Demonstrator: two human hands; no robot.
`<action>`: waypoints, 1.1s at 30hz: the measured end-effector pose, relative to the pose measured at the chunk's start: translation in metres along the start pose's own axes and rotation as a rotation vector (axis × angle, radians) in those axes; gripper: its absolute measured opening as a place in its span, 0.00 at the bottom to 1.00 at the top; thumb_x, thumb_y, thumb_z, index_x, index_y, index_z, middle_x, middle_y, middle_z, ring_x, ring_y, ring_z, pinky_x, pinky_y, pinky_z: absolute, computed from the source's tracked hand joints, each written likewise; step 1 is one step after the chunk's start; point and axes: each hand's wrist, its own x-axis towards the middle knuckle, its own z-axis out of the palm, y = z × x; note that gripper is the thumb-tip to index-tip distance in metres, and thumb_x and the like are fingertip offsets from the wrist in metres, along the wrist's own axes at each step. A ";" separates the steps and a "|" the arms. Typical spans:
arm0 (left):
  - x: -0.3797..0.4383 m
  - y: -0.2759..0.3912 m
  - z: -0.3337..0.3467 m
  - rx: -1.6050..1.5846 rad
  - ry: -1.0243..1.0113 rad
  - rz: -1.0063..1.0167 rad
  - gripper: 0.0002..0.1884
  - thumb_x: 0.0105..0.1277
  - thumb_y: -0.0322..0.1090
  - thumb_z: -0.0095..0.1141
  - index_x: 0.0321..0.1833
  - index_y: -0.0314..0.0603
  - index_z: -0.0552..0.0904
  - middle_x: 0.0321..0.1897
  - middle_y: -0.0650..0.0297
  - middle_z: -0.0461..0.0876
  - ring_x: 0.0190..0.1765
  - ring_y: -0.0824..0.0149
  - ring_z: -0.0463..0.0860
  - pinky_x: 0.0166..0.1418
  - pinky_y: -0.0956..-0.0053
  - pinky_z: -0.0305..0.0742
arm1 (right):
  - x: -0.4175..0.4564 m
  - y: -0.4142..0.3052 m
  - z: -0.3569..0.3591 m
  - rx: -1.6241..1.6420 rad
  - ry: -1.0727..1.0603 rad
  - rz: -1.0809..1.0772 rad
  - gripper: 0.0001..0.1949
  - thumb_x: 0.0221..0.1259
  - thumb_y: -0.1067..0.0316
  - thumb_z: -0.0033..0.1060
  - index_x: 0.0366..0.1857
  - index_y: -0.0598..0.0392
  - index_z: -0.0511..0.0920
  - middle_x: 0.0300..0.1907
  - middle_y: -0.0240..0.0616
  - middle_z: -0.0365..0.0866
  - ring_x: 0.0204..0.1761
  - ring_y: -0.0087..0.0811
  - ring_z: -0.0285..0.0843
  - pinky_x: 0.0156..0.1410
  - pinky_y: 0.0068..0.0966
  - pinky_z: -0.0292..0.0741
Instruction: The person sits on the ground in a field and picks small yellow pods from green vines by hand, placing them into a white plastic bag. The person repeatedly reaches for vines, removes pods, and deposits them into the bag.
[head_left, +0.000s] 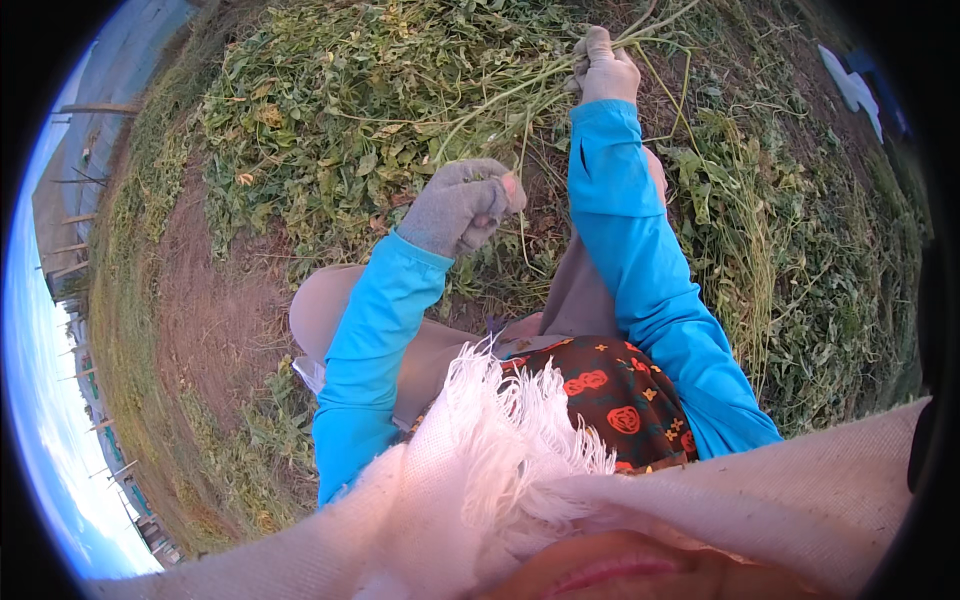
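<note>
My right hand (609, 69), in a pale work glove, is closed around a bundle of long green plant stems (637, 31). The stems reach past the hand at the upper right and trail down and left over the heap. Lower and to the left is my left hand (466, 208), in a grey glove with a bare fingertip showing. Its fingers are curled, and a thin stem (523, 154) passes at the fingertips; whether they grip it is hidden. Under both hands lies a wide heap of cut leafy vines (315, 120), partly wilted.
More pulled vines (739, 247) lie along the right side. Bare brown soil (217, 277) shows at the left. My bent knee (326, 300) is beside my left forearm, and a fringed white scarf (495, 450) hangs before me. Posts (101, 109) stand at the far left.
</note>
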 end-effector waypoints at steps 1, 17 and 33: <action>-0.014 -0.005 0.002 0.046 -0.088 -0.028 0.08 0.71 0.31 0.52 0.41 0.34 0.81 0.18 0.70 0.68 0.17 0.80 0.64 0.16 0.84 0.54 | 0.013 -0.012 -0.009 0.180 0.081 0.142 0.18 0.72 0.51 0.59 0.33 0.57 0.78 0.21 0.30 0.68 0.22 0.23 0.63 0.25 0.25 0.67; -0.063 0.016 -0.115 -0.537 0.078 0.590 0.17 0.72 0.46 0.59 0.32 0.43 0.73 0.24 0.67 0.70 0.18 0.75 0.66 0.17 0.81 0.58 | 0.031 -0.017 -0.049 0.899 -0.178 0.391 0.15 0.76 0.49 0.49 0.33 0.46 0.76 0.27 0.20 0.73 0.23 0.21 0.60 0.30 0.26 0.64; -0.008 -0.024 -0.069 -0.070 0.220 -0.053 0.10 0.73 0.30 0.50 0.52 0.33 0.77 0.33 0.59 0.80 0.25 0.74 0.76 0.22 0.83 0.68 | 0.012 -0.034 -0.048 1.092 -0.825 0.428 0.19 0.74 0.49 0.51 0.25 0.50 0.75 0.21 0.26 0.62 0.16 0.19 0.54 0.31 0.23 0.59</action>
